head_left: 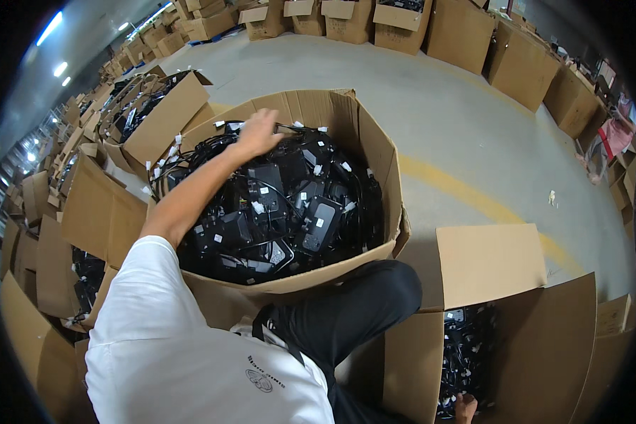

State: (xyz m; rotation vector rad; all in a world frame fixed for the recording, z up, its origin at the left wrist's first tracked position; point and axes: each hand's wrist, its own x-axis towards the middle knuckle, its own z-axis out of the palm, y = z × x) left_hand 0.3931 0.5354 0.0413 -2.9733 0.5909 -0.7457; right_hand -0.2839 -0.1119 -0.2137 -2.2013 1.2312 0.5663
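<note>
My left hand (259,132) reaches over the far side of a large open cardboard box (374,134), its thumb and fingers apart. Black cables (208,150) with white connectors lie close around it. Below them the box is heaped with black plastic electronic units, among them a flat rectangular black unit (319,223) with a white label. Down inside another open box (544,346) at lower right is my right hand (465,408), fingers curled, beside small black parts with white connectors (466,346). What it grips is hidden.
Other open boxes with black cables (148,106) stand at left, next to a stack of cartons (85,205). Tall cartons (459,35) line the far side of the grey floor (318,63), which carries a yellow stripe (466,191). A raised flap (491,265) borders the lower right box.
</note>
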